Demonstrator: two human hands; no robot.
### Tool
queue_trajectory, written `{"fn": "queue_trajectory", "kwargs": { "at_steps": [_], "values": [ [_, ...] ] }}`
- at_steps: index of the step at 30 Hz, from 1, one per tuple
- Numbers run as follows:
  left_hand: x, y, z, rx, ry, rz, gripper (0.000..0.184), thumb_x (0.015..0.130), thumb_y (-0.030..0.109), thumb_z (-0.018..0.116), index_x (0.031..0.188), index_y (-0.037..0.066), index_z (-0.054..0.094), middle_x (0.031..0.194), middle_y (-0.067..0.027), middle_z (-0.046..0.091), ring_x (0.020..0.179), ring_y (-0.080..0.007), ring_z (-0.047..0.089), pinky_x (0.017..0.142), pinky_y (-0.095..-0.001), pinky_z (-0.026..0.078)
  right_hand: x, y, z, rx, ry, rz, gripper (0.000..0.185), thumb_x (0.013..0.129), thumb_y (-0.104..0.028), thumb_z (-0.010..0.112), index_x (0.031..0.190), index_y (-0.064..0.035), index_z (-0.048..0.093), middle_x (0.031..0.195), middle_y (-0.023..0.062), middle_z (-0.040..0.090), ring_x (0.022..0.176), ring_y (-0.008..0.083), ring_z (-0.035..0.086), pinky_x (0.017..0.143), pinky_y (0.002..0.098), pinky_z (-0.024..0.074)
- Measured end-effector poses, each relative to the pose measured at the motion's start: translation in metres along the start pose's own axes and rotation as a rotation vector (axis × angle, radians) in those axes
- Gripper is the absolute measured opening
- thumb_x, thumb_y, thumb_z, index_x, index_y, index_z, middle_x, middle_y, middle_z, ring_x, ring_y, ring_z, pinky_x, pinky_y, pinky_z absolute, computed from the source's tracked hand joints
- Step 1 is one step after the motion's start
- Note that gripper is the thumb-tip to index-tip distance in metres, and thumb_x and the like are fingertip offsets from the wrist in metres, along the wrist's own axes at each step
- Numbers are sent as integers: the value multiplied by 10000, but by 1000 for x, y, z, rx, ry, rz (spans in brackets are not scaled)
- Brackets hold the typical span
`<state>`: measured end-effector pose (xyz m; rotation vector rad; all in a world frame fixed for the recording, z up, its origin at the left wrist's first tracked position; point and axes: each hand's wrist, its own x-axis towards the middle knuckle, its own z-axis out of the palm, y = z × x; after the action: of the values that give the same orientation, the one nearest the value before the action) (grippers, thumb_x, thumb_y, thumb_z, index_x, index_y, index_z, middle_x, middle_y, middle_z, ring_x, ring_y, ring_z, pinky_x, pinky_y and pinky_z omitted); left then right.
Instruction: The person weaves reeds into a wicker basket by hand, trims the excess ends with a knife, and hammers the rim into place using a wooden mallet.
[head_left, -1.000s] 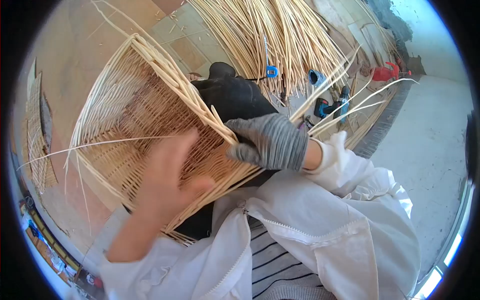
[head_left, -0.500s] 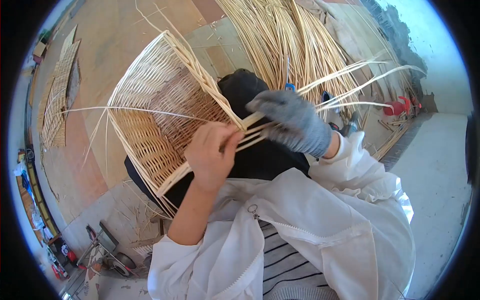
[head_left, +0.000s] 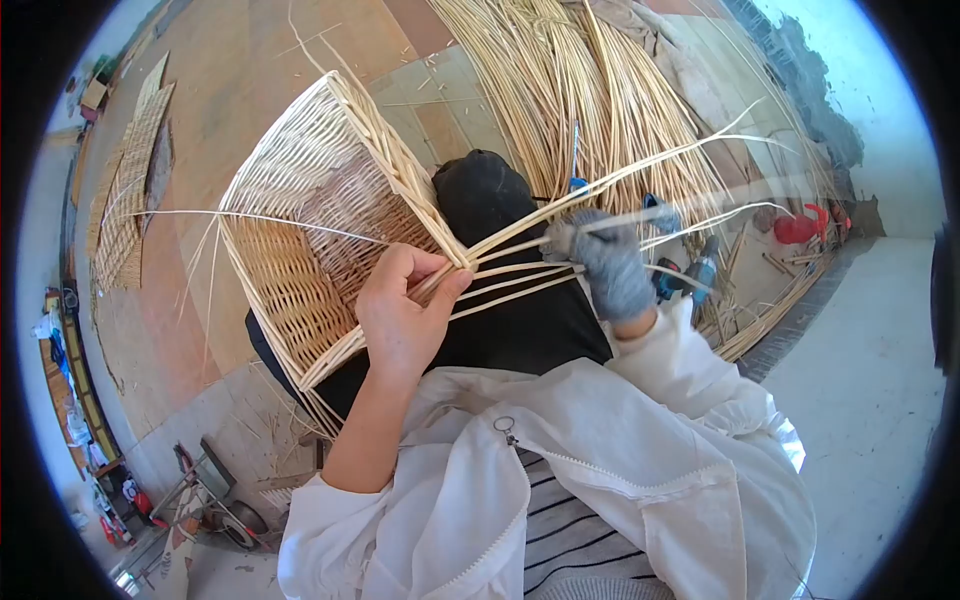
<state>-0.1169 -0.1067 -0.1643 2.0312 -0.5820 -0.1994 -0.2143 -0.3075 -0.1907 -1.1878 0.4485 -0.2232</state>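
A woven wicker basket (head_left: 285, 290) rests tilted on my lap, its open side facing up. My bare left hand (head_left: 405, 310) pinches the braided rim at the corner nearest me, thumb against the wicker strands. From that corner several loose willow rods (head_left: 640, 165) fan out to the right. My right hand (head_left: 600, 255), in a grey glove, is closed around some of these rods a short way from the corner; the rods near it are partly blurred. One thin rod (head_left: 270, 215) crosses the basket's opening to the left.
A large bundle of willow rods (head_left: 560, 90) lies on the floor ahead. Blue-handled tools (head_left: 700, 270) and a red object (head_left: 800, 226) lie to the right. Woven panels (head_left: 130, 190) stand at the far left, a metal-framed wheeled thing (head_left: 225, 510) at lower left.
My right hand has moved slightly right and down, and the rods beside it now spread apart. My left hand has stayed at the rim corner, and the basket has shifted slightly.
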Motion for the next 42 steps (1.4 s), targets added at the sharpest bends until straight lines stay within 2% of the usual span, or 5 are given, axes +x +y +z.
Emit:
{"fn": "queue_trajectory", "kwargs": {
  "at_steps": [7, 10, 14, 19, 42],
  "values": [
    [1, 5, -3, 87, 39, 88, 217, 713, 85, 760, 766, 15, 561, 701, -46, 577, 619, -116, 548, 594, -250, 448, -27, -16, 4, -228, -296, -385, 249, 881, -88, 544, 1120, -65, 606, 1113, 123, 621, 956, 235, 628, 819, 340, 512],
    [-1, 3, -1, 73, 57, 71, 230, 708, 120, 763, 771, 24, 565, 704, -67, 570, 619, -164, 555, 596, -273, 448, -5, -44, 15, -1113, -689, -1047, 143, 801, -7, 591, 925, -53, 644, 995, 142, 659, 829, 248, 666, 740, 304, 531],
    [-7, 2, -6, 70, 92, 190, 221, 683, 171, 754, 759, 64, 575, 718, -58, 562, 655, -240, 565, 570, -320, 440, 50, -75, 83, -442, -335, -70, 113, 820, -43, 635, 916, 16, 629, 815, 72, 647, 680, 123, 630, 597, 231, 524],
    [-14, -10, -15, 173, 63, 336, 226, 691, 147, 727, 877, 92, 612, 767, -43, 563, 695, -235, 569, 593, -335, 455, 97, -43, 93, -581, -474, 180, 213, 767, -66, 694, 964, -6, 638, 771, 70, 643, 598, 118, 604, 518, 248, 516],
    [123, -20, -47, 369, -272, 765, 216, 628, 98, 743, 838, 102, 693, 885, -45, 629, 890, -250, 597, 939, -430, 450, 43, 18, 61, -528, -171, -285, 263, 767, -90, 684, 1026, -45, 674, 938, 118, 679, 837, 243, 654, 772, 272, 513]
  ]
}}
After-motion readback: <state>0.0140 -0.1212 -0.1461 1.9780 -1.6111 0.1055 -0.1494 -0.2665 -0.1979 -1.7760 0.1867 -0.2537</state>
